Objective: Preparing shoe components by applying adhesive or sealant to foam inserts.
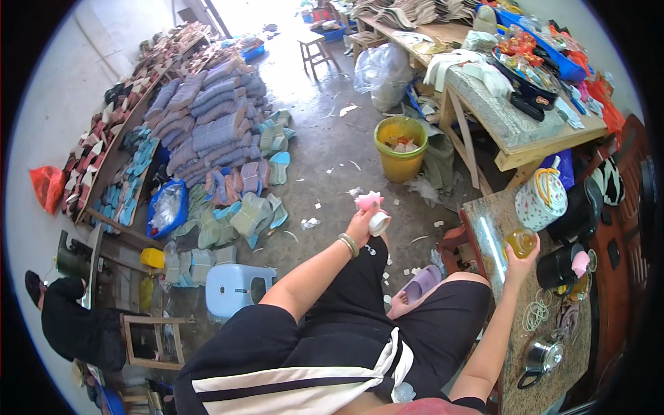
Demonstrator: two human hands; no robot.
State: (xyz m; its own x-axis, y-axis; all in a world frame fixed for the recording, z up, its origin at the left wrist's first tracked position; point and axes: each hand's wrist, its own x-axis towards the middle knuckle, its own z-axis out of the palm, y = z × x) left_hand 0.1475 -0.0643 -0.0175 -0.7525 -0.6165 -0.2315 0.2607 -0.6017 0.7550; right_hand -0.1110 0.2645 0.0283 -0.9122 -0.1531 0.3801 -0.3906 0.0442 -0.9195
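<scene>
I'm facing a bright doorway (256, 17), where white daylight is flooding in and gleaming on the grey floor (311, 152). Pale scraps (348, 110) are lying across it. A whitish wall (41, 131) is rising on my left, and a long wooden rack (131, 123) is running beside it. A wooden stool (313, 51) is standing near the doorway; a light-blue stool (228, 294) is sitting closer, on my left. On my right, a wood-legged bench (529, 135) is stretching away, and a speckled table (484, 211) is standing nearer me.
</scene>
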